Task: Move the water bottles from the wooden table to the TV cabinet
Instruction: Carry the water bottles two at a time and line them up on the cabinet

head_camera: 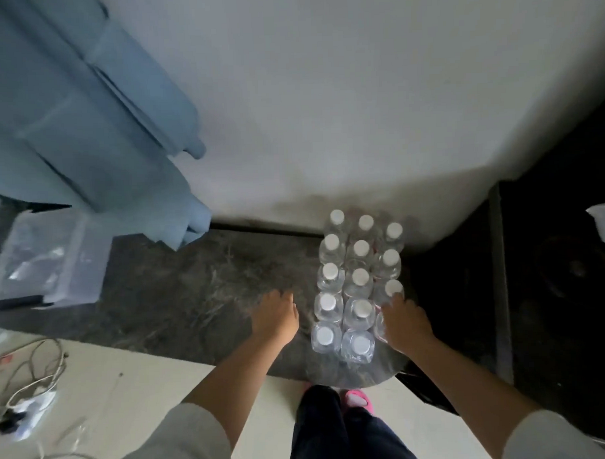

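A shrink-wrapped pack of several clear water bottles point(359, 279) with white caps stands upright on the dark marble top of the TV cabinet point(193, 288), close to the white wall. Its near end reaches the cabinet's front edge. My right hand point(405, 323) rests on the pack's near right corner, its fingertips touching a bottle cap. Just left of the pack, my left hand point(277, 319) hovers over the marble with relaxed fingers and holds nothing; a small gap separates it from the bottles. No wooden table is in view.
A clear plastic box point(45, 259) sits on the cabinet's left end under a hanging blue cloth point(84, 110). Right of the pack is a black, deeply shadowed area point(553, 272). Cables and a power strip point(32, 393) lie on the pale floor at left. My pink slippers point(360, 399) stand below the pack.
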